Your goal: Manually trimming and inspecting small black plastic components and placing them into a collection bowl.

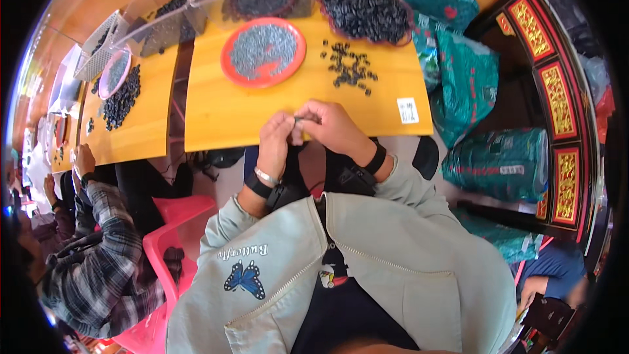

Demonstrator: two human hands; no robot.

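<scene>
My left hand (275, 136) and my right hand (331, 124) meet at the near edge of the yellow table (223, 118). Thumbs and fingertips are pinched together around something small and greyish, too little of which shows to name. Just beyond them is a round red plate (244, 80) covered with small grey metal pieces (262, 46). To its right, a scatter of small black round pieces (350, 69) lies loose on the tabletop. Behind that scatter, a shallow reddish tray (409, 23) is heaped with more black pieces (363, 10).
A clear plastic bin (262, 6) with black pieces stands at the back. Green sacks (468, 85) lean at the right, near a dark carved cabinet (557, 92). At left, a person in a plaid sleeve (108, 203) works at another table beside a pink chair (164, 229).
</scene>
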